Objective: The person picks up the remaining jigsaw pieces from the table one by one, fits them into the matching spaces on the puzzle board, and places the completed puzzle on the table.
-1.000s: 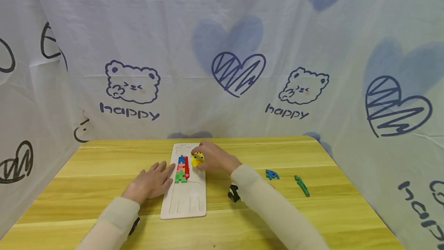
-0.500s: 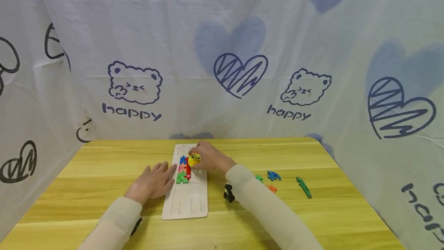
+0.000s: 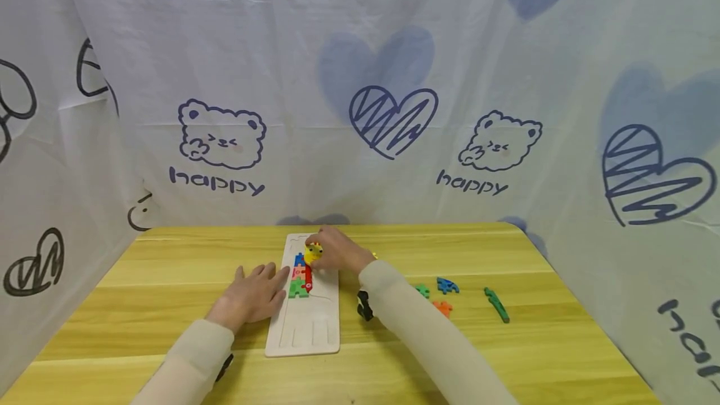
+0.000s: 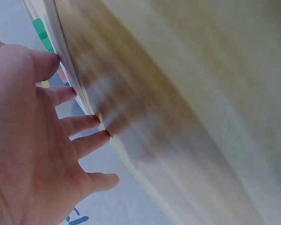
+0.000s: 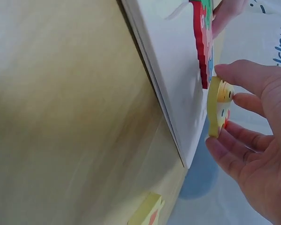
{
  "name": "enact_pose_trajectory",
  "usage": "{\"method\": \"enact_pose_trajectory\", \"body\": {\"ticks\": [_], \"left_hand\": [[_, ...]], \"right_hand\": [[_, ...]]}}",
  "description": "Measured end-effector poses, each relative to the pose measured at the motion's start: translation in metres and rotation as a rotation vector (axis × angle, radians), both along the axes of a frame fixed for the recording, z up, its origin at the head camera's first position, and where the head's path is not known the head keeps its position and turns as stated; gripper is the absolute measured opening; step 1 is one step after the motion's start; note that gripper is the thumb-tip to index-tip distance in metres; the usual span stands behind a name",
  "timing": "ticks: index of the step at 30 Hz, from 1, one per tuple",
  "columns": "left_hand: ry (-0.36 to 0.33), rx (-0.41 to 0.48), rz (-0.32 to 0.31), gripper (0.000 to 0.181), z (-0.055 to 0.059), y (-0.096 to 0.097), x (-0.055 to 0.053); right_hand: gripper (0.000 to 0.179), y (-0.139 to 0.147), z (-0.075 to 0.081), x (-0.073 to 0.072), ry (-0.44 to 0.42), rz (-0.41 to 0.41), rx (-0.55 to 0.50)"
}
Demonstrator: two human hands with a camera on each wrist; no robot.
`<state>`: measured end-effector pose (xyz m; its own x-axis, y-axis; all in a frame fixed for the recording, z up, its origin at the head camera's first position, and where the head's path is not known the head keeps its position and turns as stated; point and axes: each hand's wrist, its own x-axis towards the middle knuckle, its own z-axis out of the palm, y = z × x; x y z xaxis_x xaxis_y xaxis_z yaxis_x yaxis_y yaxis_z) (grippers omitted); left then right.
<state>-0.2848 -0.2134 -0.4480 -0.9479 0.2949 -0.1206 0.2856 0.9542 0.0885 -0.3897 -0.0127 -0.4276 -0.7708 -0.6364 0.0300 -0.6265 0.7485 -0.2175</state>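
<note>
A pale puzzle board (image 3: 304, 336) lies lengthwise on the table. In its middle sit joined pieces: a blue piece (image 3: 299, 260), a pink piece (image 3: 298, 274), a green piece (image 3: 298, 289) and a red strip (image 3: 308, 280). My right hand (image 3: 340, 250) pinches a yellow puzzle piece (image 5: 214, 110) with a face on it, between thumb and fingertips, at the far end of the red strip. The right wrist view shows this piece edge-on, close over the board. My left hand (image 3: 250, 297) rests at the board's left edge; its fingers (image 4: 86, 124) are spread and touch the rim.
Right of the board lie a blue piece (image 3: 447, 285), a small green piece (image 3: 422, 291), an orange piece (image 3: 443, 308) and a long dark green piece (image 3: 497, 304). Another yellow piece (image 5: 146, 210) lies beside the board's far end. A printed curtain (image 3: 315, 161) hangs behind the table.
My right hand has carried the yellow face piece leftward over the board, up to the red strip. The left hand keeps its place at the board's edge. The head view has shifted slightly.
</note>
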Motion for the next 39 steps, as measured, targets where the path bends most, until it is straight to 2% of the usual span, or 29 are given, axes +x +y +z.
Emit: {"method": "enact_pose_trajectory", "body": {"ticks": [12,19,31,39], "left_hand": [[0.002,-0.023,0.005,0.058,0.0,0.003,0.001],[0.019,-0.044,0.003,0.058,-0.001,0.003,0.001],[0.006,-0.029,-0.017,0.057,0.001,0.005,0.002],[-0.01,-0.023,-0.006,0.058,0.001,0.002,0.002]], "right_hand": [[0.051,-0.014,-0.008,-0.009,0.008,-0.03,0.006],[0.051,-0.019,-0.005,-0.01,0.016,-0.05,0.001],[0.047,-0.025,-0.005,-0.014,0.008,-0.062,0.02],[0.046,-0.03,-0.008,-0.019,0.011,-0.064,0.029]]}}
